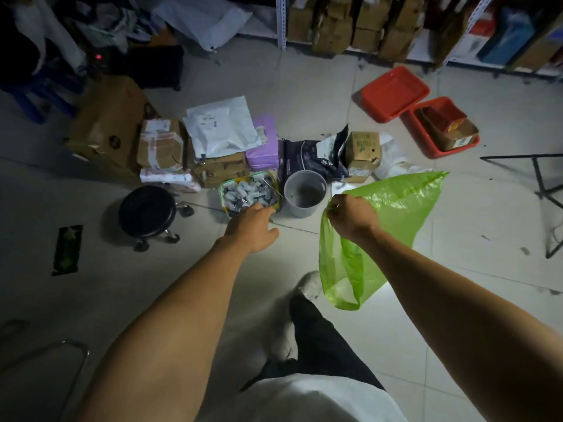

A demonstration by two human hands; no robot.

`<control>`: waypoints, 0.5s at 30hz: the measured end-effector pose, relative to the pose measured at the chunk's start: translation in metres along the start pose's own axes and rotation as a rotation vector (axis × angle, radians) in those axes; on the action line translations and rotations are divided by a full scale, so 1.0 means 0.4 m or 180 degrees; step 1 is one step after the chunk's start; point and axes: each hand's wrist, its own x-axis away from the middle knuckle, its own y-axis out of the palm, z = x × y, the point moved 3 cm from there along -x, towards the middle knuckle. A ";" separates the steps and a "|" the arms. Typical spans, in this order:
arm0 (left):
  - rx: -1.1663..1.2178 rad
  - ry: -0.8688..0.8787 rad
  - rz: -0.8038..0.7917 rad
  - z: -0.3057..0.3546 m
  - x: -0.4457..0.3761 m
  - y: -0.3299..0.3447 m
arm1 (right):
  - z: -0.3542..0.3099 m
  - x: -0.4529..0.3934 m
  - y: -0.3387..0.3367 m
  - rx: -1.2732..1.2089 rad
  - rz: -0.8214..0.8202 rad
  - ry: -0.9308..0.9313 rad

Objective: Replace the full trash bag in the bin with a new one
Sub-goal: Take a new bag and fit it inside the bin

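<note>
In right fingers (335, 208), pinched green bag (396, 214)

No text legible anywhere. Green print seen on small cardboard box (363, 146), letters too blurred to be read. Printed label seen on white mailer bag (220, 126), lines unreadable. Sticker on taped parcel (161, 141) likewise unreadable. No numbers or signs made out.
</note>
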 end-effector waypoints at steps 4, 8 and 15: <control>0.0006 -0.0043 -0.0108 0.017 -0.111 -0.037 | 0.000 -0.122 -0.015 -0.0137 -0.0123 0.0013; 0.0080 -0.0102 -0.0197 0.033 -0.207 -0.078 | -0.013 -0.213 -0.035 -0.0262 -0.0225 0.0086; 0.0324 0.0099 -0.0253 0.049 -0.354 -0.150 | -0.030 -0.318 -0.073 -0.0720 -0.0165 0.0350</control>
